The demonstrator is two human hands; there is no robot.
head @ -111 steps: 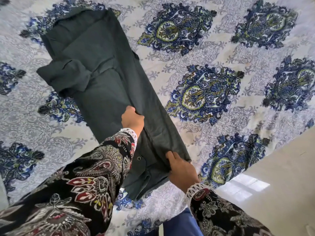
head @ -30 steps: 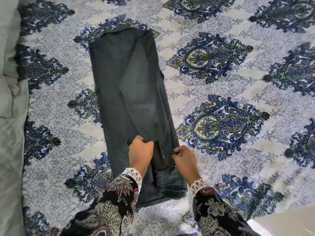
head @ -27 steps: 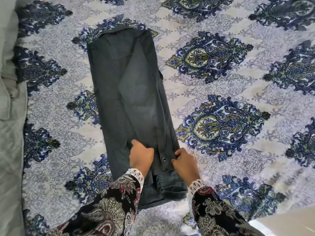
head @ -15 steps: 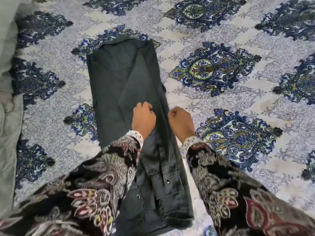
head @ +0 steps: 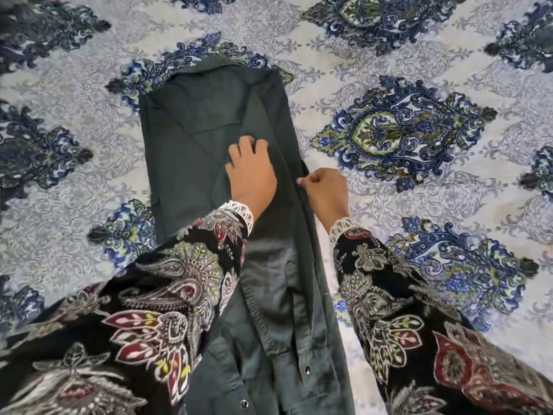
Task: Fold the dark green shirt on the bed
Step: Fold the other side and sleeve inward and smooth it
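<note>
The dark green shirt (head: 191,139) lies on the bed as a long narrow strip, both sides folded in, collar end far from me and snap-button hem near me. My left hand (head: 251,175) rests on the middle of the strip, fingers spread and slightly bent, pressing the folded sleeve flat. My right hand (head: 326,190) is at the strip's right edge, its fingers curled and pinching that edge. My patterned sleeves hide part of the shirt's lower left side.
The bedspread (head: 419,70) is pale grey with large blue and green medallions and stretches out on every side of the shirt. No other loose objects show in this view.
Both hands have slid from the hem end up the strip toward the collar. The left hand went from curled to spread on the cloth. The camera has moved closer.
</note>
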